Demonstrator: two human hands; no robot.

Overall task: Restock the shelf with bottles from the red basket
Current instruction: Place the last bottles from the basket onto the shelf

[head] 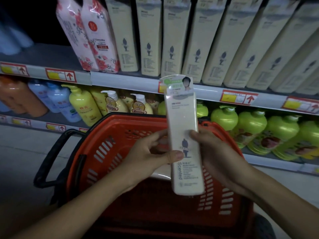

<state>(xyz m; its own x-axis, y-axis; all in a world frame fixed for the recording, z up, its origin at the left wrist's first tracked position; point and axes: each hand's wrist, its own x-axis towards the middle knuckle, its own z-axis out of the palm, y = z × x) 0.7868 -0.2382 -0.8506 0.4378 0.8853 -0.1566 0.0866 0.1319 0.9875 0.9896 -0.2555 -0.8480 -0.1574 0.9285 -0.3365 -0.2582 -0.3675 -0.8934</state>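
Observation:
A tall cream bottle (183, 121) with a paper tag at its top is held upright above the red basket (110, 145). My left hand (150, 152) grips its left side, thumb across the front. My right hand (214, 152) grips its right side from behind. The shelf (131, 78) above carries a row of several matching cream bottles (176, 37). Another pale bottle lies in the basket under my hands, mostly hidden.
Two pink floral bottles (89, 35) stand left of the cream row, with a bare stretch of shelf to their left. The lower shelf holds yellow pump bottles (82, 107) and green bottles (248, 128). The basket has a black handle (50, 157) at its left.

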